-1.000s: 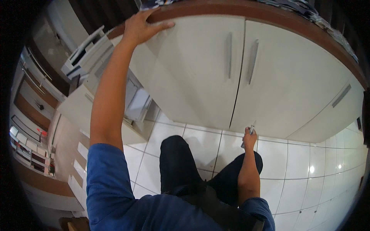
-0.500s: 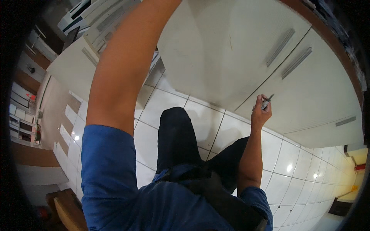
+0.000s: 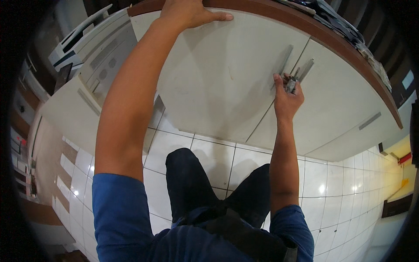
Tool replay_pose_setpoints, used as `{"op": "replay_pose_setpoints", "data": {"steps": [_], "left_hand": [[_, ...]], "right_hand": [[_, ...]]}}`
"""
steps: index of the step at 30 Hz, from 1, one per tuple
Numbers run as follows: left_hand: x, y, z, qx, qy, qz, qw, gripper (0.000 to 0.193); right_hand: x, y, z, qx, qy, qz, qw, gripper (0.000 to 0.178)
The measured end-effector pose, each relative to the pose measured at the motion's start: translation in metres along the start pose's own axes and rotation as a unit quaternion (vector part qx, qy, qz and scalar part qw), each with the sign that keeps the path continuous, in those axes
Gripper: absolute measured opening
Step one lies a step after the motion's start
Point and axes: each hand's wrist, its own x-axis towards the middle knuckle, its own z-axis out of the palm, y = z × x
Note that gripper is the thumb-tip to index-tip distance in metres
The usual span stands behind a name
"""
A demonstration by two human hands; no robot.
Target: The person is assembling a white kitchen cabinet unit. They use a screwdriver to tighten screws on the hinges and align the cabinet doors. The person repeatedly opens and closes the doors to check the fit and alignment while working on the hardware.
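Observation:
At the top of the view my left hand (image 3: 185, 14) lies over the brown countertop edge (image 3: 142, 8). Its thumb stretches along the upper part of the left cabinet door (image 3: 209, 74); the other fingers are cut off by the frame. My right hand (image 3: 289, 97) is closed around a small grey metal piece with a thin shaft (image 3: 291, 84), its exact kind unclear. That hand is just below the two long door handles, close to the gap between the left door and the right door (image 3: 331, 105).
A drawer-like white panel with a handle (image 3: 74, 105) stands out at the left, beside a pale appliance (image 3: 107, 61). Dark and plastic-wrapped items (image 3: 336, 22) lie on the countertop at upper right. White floor tiles (image 3: 209, 153) spread around my legs.
My right hand has risen with the grey metal piece from low on the right door to the handles. My left hand has come into view on the countertop edge as the view tilted up.

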Motion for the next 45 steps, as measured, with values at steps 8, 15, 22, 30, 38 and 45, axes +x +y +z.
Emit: {"op": "replay_pose_setpoints", "data": {"steps": [8, 15, 22, 30, 38, 45], "left_hand": [[0.001, 0.005, -0.005, 0.025, -0.032, -0.002, 0.999, 0.093], [-0.001, 0.000, 0.005, 0.007, 0.031, 0.041, 0.999, 0.088], [-0.001, 0.003, -0.002, -0.026, 0.012, 0.046, 0.999, 0.087], [0.000, 0.006, -0.003, 0.001, 0.017, 0.041, 0.999, 0.088], [0.007, -0.013, 0.035, 0.077, 0.024, 0.002, 0.997, 0.106], [0.004, -0.018, 0.027, 0.063, 0.049, 0.032, 0.996, 0.105]], "right_hand": [[0.009, 0.011, -0.013, 0.014, -0.046, 0.062, 0.997, 0.030], [0.011, -0.005, -0.018, -0.071, -0.104, 0.057, 0.990, 0.030], [0.000, -0.004, -0.013, -0.137, -0.087, 0.015, 0.987, 0.032], [-0.005, 0.012, -0.010, -0.134, -0.089, -0.088, 0.983, 0.044], [-0.008, 0.012, -0.011, -0.147, -0.098, -0.084, 0.981, 0.050], [-0.010, 0.009, -0.006, -0.154, -0.089, -0.098, 0.979, 0.052]]}}
